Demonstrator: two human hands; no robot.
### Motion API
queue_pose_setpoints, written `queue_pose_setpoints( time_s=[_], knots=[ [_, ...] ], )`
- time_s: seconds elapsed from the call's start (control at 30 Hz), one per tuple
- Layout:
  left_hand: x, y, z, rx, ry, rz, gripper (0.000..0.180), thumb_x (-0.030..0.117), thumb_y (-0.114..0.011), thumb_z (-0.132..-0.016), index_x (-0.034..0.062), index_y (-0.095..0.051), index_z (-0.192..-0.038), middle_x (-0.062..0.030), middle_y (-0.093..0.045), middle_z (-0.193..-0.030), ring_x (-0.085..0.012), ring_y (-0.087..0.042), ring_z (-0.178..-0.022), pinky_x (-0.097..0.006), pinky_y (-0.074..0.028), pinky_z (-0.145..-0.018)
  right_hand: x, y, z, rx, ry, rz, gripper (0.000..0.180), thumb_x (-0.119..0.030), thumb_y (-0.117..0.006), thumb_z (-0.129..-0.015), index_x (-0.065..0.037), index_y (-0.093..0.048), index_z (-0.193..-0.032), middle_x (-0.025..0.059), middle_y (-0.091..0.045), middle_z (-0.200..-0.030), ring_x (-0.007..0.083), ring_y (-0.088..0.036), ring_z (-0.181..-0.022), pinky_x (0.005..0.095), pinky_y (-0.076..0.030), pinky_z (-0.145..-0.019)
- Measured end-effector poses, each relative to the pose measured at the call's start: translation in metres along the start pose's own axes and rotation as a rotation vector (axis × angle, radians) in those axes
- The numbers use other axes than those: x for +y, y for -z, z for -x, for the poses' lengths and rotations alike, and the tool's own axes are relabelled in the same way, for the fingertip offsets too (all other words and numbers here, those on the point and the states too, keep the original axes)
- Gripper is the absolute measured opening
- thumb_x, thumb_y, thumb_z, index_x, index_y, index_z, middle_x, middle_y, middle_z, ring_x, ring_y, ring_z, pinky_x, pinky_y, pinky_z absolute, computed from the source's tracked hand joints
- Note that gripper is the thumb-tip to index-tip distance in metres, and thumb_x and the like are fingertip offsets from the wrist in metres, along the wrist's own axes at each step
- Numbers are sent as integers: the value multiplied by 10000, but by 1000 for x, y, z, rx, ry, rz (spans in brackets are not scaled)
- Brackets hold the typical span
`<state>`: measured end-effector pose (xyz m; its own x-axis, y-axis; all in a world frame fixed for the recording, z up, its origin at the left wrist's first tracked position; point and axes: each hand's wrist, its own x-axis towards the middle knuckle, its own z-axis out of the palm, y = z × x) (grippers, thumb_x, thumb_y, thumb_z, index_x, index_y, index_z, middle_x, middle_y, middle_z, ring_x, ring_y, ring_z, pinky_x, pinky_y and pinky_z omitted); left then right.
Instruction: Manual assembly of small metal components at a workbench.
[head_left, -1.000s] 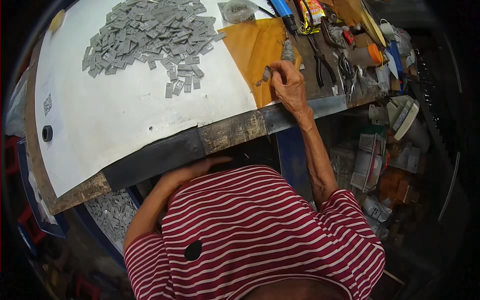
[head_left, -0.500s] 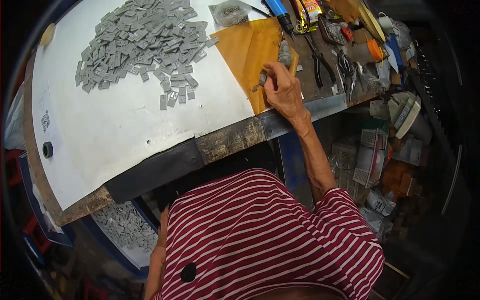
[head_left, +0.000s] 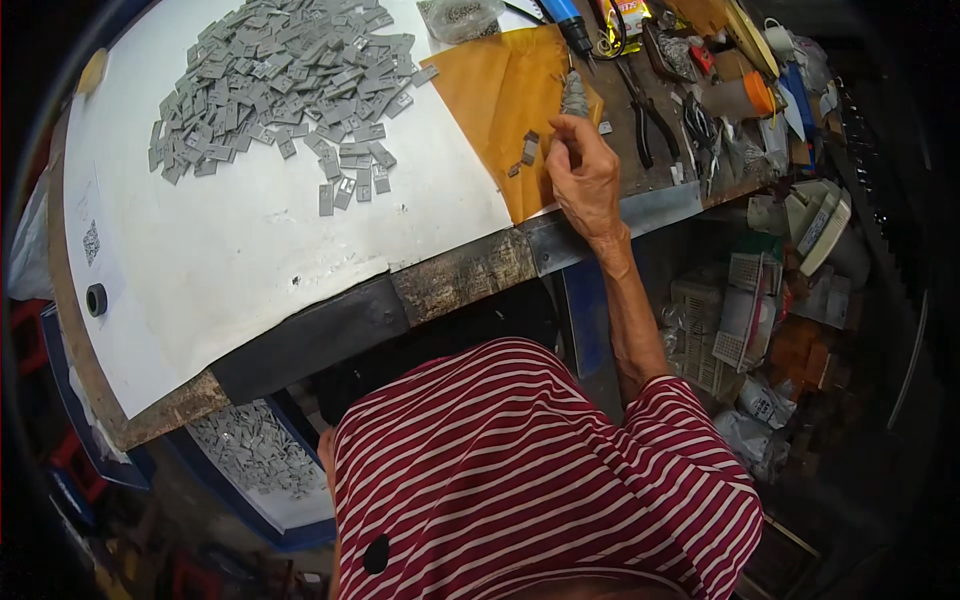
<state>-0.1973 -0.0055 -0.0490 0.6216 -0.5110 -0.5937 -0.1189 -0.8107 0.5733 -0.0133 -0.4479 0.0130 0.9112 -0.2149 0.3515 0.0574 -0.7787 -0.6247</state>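
My right hand [head_left: 587,178] is over the right part of a sheet of brown paper [head_left: 490,95], fingers curled and thumb drawn in. Its index finger meets the lower end of a thin-tipped tool with a grey wrapped handle [head_left: 573,95]; whether the fingers grip it is unclear. Just left of the hand, small grey pieces [head_left: 529,148] lie on the paper, apart from the fingers. Only a sliver of my left hand [head_left: 326,448] shows beside the striped shirt, low over the blue-rimmed bin; its fingers are hidden.
A large heap of flat grey pieces [head_left: 290,80] covers the white sheet's far side. Pliers [head_left: 647,120], a blue-handled tool [head_left: 566,22] and a plastic bag of small metal parts [head_left: 460,18] lie beyond. A black ring [head_left: 96,299] sits left. Below is a bin of grey pieces [head_left: 255,450].
My right hand has moved right, off the small grey pieces, which now lie uncovered on the brown paper. My left hand has slipped further behind the shirt.
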Motion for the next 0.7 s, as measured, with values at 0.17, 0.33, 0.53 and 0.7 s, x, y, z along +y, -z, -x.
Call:
queue_pose_setpoints(
  time_s=[0.17,0.33,0.53,0.7],
  knots=[
    [0,5,6,-57,23,58,450,322,-513,-821,89,-480,-1204,-147,-488,-1161,-250,-510,-976,-462,-398,-777,-6,-5,2,42,-3,-26,201,-7,-534,-816,39,-559,-1010,63,-596,-799,96,-572,-695,229,-464,-609],
    [6,17,10,-122,36,108,430,307,-518,-821,78,-494,-1184,-148,-515,-1121,-244,-527,-937,-443,-409,-755,-5,-4,5,69,-89,-100,170,-6,-537,-828,36,-564,-991,27,-577,-772,55,-540,-651,199,-439,-572],
    [13,38,7,-201,32,165,406,288,-525,-820,66,-510,-1160,-150,-547,-1073,-236,-547,-890,-420,-422,-729,3,-3,11,22,-193,-206,148,15,-524,-836,35,-559,-979,16,-560,-745,39,-522,-610,178,-411,-540],
    [16,54,2,-253,21,220,387,273,-530,-820,56,-524,-1140,-151,-573,-1032,-230,-564,-851,-401,-433,-707,3,-5,13,15,-247,-280,181,40,-536,-766,45,-559,-946,66,-571,-763,67,-512,-613,198,-425,-524]
  ],
)
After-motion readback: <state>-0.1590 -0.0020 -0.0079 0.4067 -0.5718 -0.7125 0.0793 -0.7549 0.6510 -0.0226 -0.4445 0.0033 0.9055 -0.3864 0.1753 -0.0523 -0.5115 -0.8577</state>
